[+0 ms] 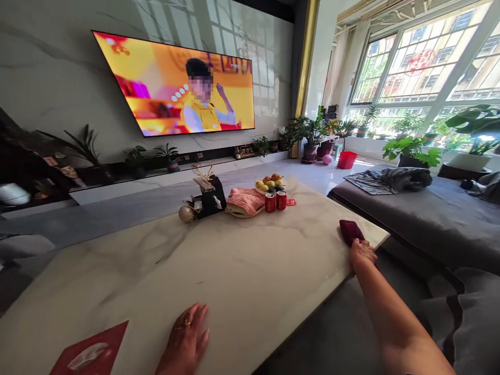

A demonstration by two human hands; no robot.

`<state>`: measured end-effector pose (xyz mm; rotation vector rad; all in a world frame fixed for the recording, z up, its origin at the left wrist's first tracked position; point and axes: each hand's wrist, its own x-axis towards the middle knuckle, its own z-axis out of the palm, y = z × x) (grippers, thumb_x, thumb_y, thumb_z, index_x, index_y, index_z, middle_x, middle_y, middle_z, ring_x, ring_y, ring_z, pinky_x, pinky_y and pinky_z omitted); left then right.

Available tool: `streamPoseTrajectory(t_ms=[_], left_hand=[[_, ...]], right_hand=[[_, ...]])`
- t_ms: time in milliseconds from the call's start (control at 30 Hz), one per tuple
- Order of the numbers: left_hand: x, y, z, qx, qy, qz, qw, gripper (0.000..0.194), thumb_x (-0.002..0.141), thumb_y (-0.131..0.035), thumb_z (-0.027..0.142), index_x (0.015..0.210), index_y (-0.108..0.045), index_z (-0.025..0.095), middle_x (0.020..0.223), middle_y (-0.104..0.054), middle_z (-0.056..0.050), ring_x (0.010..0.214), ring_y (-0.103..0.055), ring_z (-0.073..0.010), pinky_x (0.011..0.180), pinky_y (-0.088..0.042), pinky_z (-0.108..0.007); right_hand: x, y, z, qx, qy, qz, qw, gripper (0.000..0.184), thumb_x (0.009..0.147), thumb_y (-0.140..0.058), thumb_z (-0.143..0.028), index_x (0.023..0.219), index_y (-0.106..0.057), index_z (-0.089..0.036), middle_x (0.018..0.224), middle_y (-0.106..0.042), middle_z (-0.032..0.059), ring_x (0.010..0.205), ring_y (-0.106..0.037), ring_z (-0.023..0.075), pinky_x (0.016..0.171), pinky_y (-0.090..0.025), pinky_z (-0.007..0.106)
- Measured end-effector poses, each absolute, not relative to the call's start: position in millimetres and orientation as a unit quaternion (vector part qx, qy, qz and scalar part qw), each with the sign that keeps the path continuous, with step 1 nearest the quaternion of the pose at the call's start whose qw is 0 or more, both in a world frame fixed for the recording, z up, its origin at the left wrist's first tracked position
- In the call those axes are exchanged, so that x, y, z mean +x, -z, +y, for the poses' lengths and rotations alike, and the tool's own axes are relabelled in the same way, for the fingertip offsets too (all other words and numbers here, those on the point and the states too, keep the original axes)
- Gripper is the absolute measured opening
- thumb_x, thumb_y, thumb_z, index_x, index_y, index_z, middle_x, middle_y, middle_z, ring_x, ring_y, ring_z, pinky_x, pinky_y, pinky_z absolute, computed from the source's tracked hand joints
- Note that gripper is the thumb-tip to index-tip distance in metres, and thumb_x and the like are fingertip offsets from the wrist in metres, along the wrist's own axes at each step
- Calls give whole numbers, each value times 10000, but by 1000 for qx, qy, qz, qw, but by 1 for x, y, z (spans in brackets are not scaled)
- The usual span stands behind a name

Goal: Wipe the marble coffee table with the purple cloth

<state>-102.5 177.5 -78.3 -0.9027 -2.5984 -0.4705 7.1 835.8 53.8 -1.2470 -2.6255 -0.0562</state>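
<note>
Cloth (350,230), dark red, lies at the bench's (242,271) far right edge; our right hand (362,253) presses on its near end, fingers closed over it. Our left hand (187,341) rests flat, open, well apart.

Hidden and cut off at the tabletop's edges

We see the red card (90,354) at the tabletop's (234,271) near left corner cut by the picture's bottom edge; our right hand (362,253) covers part of the dark red cloth (350,230), its fingers hidden.
</note>
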Motion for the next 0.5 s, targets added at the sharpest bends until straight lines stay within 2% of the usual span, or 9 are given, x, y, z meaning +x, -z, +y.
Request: streamPoseTrajectory(t_ms=[100, 233, 400, 500], left_hand=[[-100, 80, 178, -318, 168, -917, 173, 471, 978, -508, 344, 1427, -619, 252, 1426, -641, -106, 1294, -617, -289, 1088, -563, -478], [-97, 84, 178, -313, 165, -919, 173, 487, 988, -499, 327, 1456, -600, 234, 1451, -621, -109, 1325, -586, -288, 1131, -529, -496], [-93, 82, 178, -291, 156, -934, 135, 516, 977, -496, 306, 1469, -610, 206, 1488, -603, -127, 1385, -544, -309, 1185, -485, -527], [-90, 74, 178, -276, 150, -945, 92, 536, 964, -516, 310, 1483, -608, 216, 1516, -589, -130, 1419, -519, -321, 1208, -461, -533]], right_hand=[[-25, -40, 811, -426, -1, -898, 109, 511, 1023, -322, -260, 1276, -766, -254, 1176, -683, 312, 986, -714, 402, 709, -493, 561], [-83, -25, 737, -344, -34, -933, 97, 472, 983, -404, -209, 1337, -715, -195, 1197, -692, 279, 1064, -684, 396, 837, -496, 558], [-164, -34, 588, -153, -103, -983, 12, 472, 968, -414, -94, 1382, -637, -138, 1290, -654, 269, 1141, -637, 364, 922, -486, 541], [-206, -39, 479, -65, -122, -990, -3, 413, 997, -436, -87, 1363, -620, -135, 1313, -652, 207, 1117, -643, 290, 921, -503, 466]])
